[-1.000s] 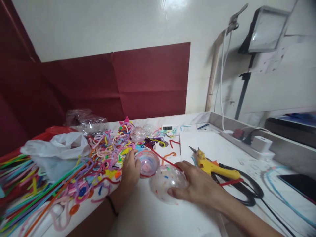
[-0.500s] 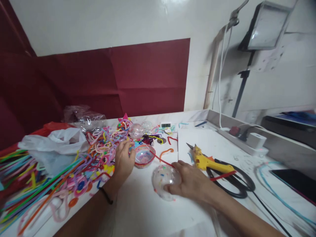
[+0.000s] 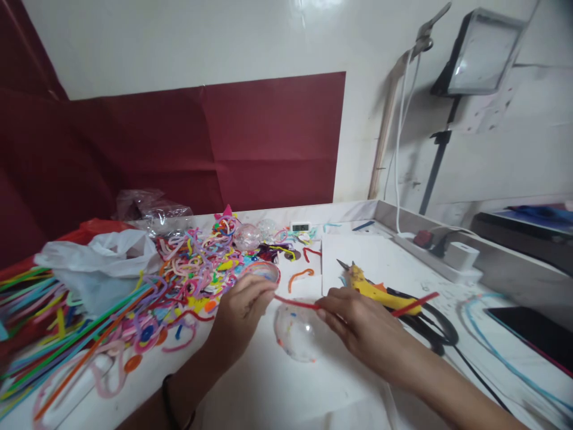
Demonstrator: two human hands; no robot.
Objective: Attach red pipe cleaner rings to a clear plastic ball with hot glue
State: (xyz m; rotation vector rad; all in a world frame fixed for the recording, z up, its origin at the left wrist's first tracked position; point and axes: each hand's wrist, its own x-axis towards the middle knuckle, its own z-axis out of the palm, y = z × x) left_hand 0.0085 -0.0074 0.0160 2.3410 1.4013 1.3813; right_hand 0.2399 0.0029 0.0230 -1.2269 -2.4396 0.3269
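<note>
A red pipe cleaner (image 3: 295,303) stretches between my two hands. My left hand (image 3: 239,310) pinches its left end between thumb and fingers. My right hand (image 3: 358,316) grips it farther along, and its free end sticks out past the back of that hand, over the yellow glue gun (image 3: 373,291). Beneath the pipe cleaner, a clear plastic ball (image 3: 298,334) with small coloured dots rests on the white table, touched by neither hand as far as I can see. Behind my left hand stands a small clear bowl (image 3: 274,270) with a red rim, partly hidden.
Tangled pipe cleaners (image 3: 197,257) and a white plastic bag (image 3: 102,263) cover the left side. Two clear balls (image 3: 247,237) sit at the back. On the right are a power strip (image 3: 447,266), a phone (image 3: 528,337) and a black cable (image 3: 483,382).
My left hand has moved right and toward me from beside the bowl and now pinches the pipe cleaner's end. My right hand has come off the clear ball, still holding the pipe cleaner.
</note>
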